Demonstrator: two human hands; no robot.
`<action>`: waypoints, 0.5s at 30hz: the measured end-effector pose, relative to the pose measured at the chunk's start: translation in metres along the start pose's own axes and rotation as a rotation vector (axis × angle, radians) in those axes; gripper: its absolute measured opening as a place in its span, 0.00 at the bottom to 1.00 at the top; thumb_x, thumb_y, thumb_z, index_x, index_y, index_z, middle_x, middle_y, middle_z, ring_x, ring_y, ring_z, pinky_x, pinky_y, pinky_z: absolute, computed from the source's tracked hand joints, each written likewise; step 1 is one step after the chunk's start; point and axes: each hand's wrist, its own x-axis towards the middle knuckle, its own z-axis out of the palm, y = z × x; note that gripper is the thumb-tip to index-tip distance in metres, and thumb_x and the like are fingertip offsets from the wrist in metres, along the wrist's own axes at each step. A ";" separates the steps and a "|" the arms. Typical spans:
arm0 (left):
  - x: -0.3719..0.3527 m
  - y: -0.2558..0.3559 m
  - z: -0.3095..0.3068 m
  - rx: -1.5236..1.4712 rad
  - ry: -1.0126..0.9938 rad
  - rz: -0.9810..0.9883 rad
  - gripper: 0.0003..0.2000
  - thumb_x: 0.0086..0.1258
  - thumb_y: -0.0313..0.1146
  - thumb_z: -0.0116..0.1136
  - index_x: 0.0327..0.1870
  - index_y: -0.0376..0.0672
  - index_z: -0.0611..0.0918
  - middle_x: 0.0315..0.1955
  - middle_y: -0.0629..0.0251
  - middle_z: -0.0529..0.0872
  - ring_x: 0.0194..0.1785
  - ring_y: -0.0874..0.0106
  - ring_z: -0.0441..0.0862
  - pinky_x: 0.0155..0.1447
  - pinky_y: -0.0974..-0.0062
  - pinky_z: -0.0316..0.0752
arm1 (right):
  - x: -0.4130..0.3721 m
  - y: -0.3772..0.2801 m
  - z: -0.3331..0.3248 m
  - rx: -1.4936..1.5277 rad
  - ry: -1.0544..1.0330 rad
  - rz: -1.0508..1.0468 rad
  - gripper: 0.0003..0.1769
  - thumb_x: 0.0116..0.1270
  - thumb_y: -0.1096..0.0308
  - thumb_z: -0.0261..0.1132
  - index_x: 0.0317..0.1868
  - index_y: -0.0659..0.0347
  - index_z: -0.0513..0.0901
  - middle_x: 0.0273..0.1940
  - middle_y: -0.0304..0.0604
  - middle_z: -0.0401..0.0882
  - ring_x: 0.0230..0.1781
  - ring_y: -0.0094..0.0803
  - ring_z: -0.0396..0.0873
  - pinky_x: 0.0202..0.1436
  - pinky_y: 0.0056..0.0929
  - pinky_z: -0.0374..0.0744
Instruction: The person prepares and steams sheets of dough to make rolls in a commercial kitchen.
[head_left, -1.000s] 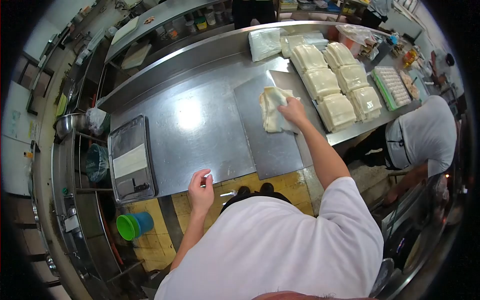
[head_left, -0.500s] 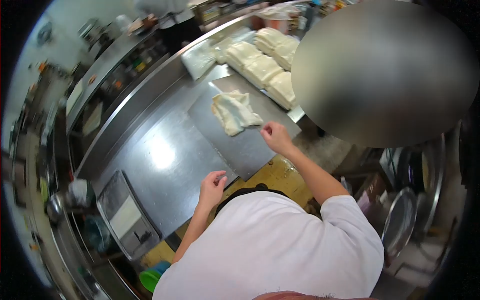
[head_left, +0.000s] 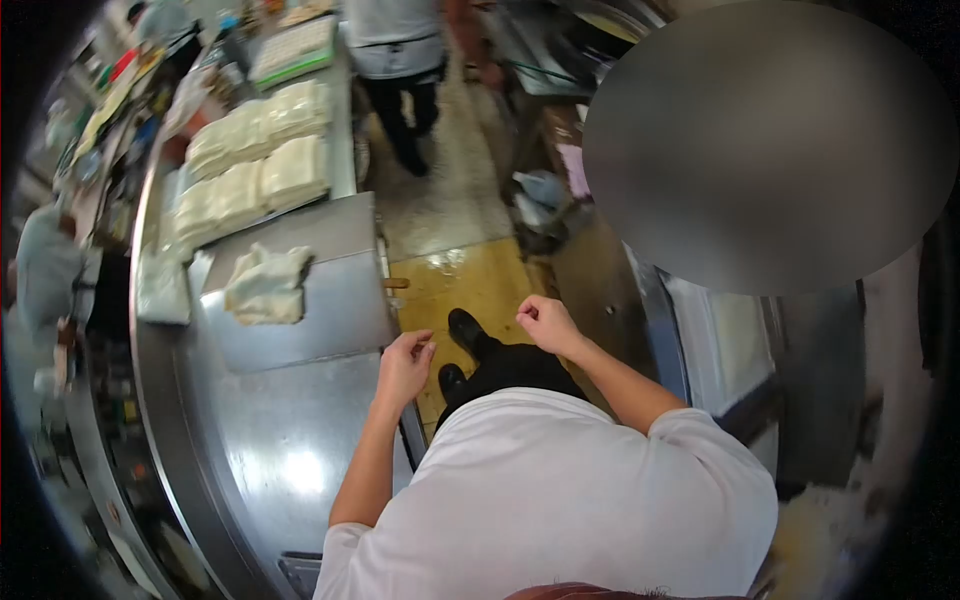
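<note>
My left hand [head_left: 407,365] hangs in the air by the near edge of the steel worktable [head_left: 350,420], its fingers loosely bent, slightly apart and holding nothing. Over the floor in front of my body, my right hand [head_left: 548,322] is loosely closed, with nothing visible in it. A crumpled off-white cloth [head_left: 268,285] lies on a metal board [head_left: 340,235] on the table, up and left of my left hand. Neither hand touches the cloth.
Stacked pale, plastic-wrapped packs [head_left: 235,190] sit farther along the table, with a green-edged tray [head_left: 292,62] behind them. A co-worker [head_left: 395,60] stands in the aisle ahead; another [head_left: 55,260] is at left. A metal counter with a pale tray [head_left: 735,340] is at right.
My view and body have turned right, so the table and cloth now lie to my left. My right hand has moved away from the cloth, which stays on the board.
</note>
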 end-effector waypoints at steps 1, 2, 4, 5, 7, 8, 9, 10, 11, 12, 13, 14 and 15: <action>0.001 0.009 0.010 0.001 -0.051 0.022 0.13 0.70 0.31 0.65 0.52 0.37 0.86 0.43 0.50 0.89 0.42 0.62 0.88 0.47 0.67 0.81 | -0.023 0.013 -0.005 0.005 0.038 0.040 0.10 0.64 0.66 0.67 0.38 0.65 0.85 0.33 0.52 0.87 0.34 0.46 0.86 0.41 0.42 0.82; 0.004 0.019 0.021 0.023 -0.120 0.056 0.13 0.70 0.32 0.65 0.52 0.36 0.86 0.43 0.50 0.89 0.42 0.61 0.88 0.47 0.66 0.81 | -0.044 0.025 -0.011 -0.015 0.077 0.071 0.10 0.64 0.66 0.68 0.39 0.65 0.85 0.32 0.50 0.87 0.33 0.41 0.86 0.40 0.38 0.82; 0.007 0.034 0.046 0.055 -0.242 0.133 0.13 0.70 0.32 0.64 0.51 0.36 0.86 0.43 0.50 0.89 0.42 0.60 0.88 0.48 0.65 0.81 | -0.081 0.042 -0.020 -0.022 0.172 0.139 0.10 0.64 0.66 0.69 0.39 0.66 0.85 0.31 0.49 0.87 0.32 0.36 0.85 0.39 0.34 0.82; 0.007 0.037 0.061 0.064 -0.291 0.177 0.13 0.71 0.31 0.64 0.52 0.36 0.86 0.42 0.50 0.90 0.41 0.62 0.88 0.47 0.67 0.82 | -0.097 0.048 -0.025 0.005 0.197 0.187 0.10 0.64 0.66 0.68 0.39 0.65 0.85 0.32 0.50 0.87 0.34 0.42 0.86 0.41 0.38 0.82; 0.002 0.049 0.090 0.087 -0.396 0.255 0.13 0.72 0.31 0.64 0.53 0.35 0.86 0.41 0.51 0.90 0.41 0.65 0.88 0.47 0.69 0.82 | -0.128 0.061 -0.033 0.052 0.273 0.273 0.10 0.64 0.65 0.68 0.38 0.65 0.85 0.33 0.52 0.87 0.35 0.47 0.86 0.42 0.43 0.82; -0.002 0.056 0.104 0.098 -0.447 0.277 0.13 0.72 0.31 0.64 0.53 0.35 0.86 0.41 0.51 0.90 0.41 0.64 0.88 0.47 0.69 0.82 | -0.141 0.068 -0.036 0.058 0.305 0.290 0.10 0.64 0.65 0.67 0.39 0.65 0.85 0.33 0.52 0.87 0.36 0.47 0.86 0.42 0.43 0.82; -0.007 0.062 0.115 0.113 -0.496 0.295 0.13 0.72 0.31 0.64 0.52 0.35 0.86 0.40 0.50 0.90 0.41 0.64 0.88 0.47 0.69 0.82 | -0.153 0.074 -0.037 0.066 0.335 0.307 0.11 0.64 0.65 0.67 0.39 0.65 0.85 0.33 0.52 0.87 0.36 0.47 0.86 0.42 0.43 0.82; -0.012 0.071 0.126 0.134 -0.543 0.325 0.13 0.72 0.31 0.64 0.52 0.35 0.86 0.40 0.50 0.90 0.41 0.64 0.88 0.47 0.69 0.82 | -0.165 0.072 -0.044 0.079 0.351 0.357 0.10 0.64 0.65 0.67 0.39 0.65 0.85 0.33 0.52 0.87 0.37 0.47 0.86 0.43 0.43 0.82; -0.018 0.078 0.136 0.153 -0.585 0.337 0.13 0.72 0.31 0.64 0.52 0.35 0.86 0.40 0.50 0.90 0.41 0.64 0.88 0.47 0.69 0.82 | -0.178 0.082 -0.041 0.104 0.396 0.383 0.10 0.64 0.65 0.67 0.39 0.65 0.85 0.33 0.52 0.87 0.37 0.47 0.86 0.43 0.43 0.82; -0.024 0.086 0.146 0.170 -0.622 0.346 0.13 0.72 0.31 0.64 0.53 0.35 0.86 0.40 0.50 0.90 0.41 0.64 0.89 0.46 0.69 0.82 | -0.189 0.095 -0.039 0.107 0.437 0.376 0.11 0.64 0.65 0.68 0.40 0.65 0.85 0.33 0.51 0.87 0.36 0.45 0.86 0.42 0.41 0.82; -0.027 0.092 0.157 0.188 -0.656 0.372 0.13 0.72 0.31 0.64 0.53 0.35 0.86 0.40 0.50 0.90 0.41 0.64 0.89 0.46 0.69 0.82 | -0.199 0.106 -0.040 0.106 0.475 0.364 0.11 0.64 0.65 0.69 0.41 0.64 0.85 0.33 0.50 0.87 0.35 0.43 0.86 0.41 0.39 0.82; -0.030 0.094 0.169 0.195 -0.681 0.378 0.13 0.72 0.32 0.64 0.52 0.36 0.86 0.40 0.51 0.90 0.41 0.64 0.89 0.47 0.69 0.82 | -0.210 0.118 -0.041 0.124 0.507 0.382 0.11 0.64 0.65 0.69 0.41 0.64 0.85 0.33 0.50 0.87 0.35 0.43 0.86 0.41 0.39 0.82; -0.035 0.099 0.182 0.201 -0.704 0.379 0.13 0.72 0.32 0.64 0.52 0.36 0.87 0.39 0.51 0.90 0.41 0.63 0.88 0.47 0.69 0.82 | -0.221 0.128 -0.042 0.159 0.537 0.391 0.11 0.63 0.66 0.69 0.41 0.65 0.85 0.33 0.51 0.87 0.35 0.44 0.86 0.41 0.40 0.82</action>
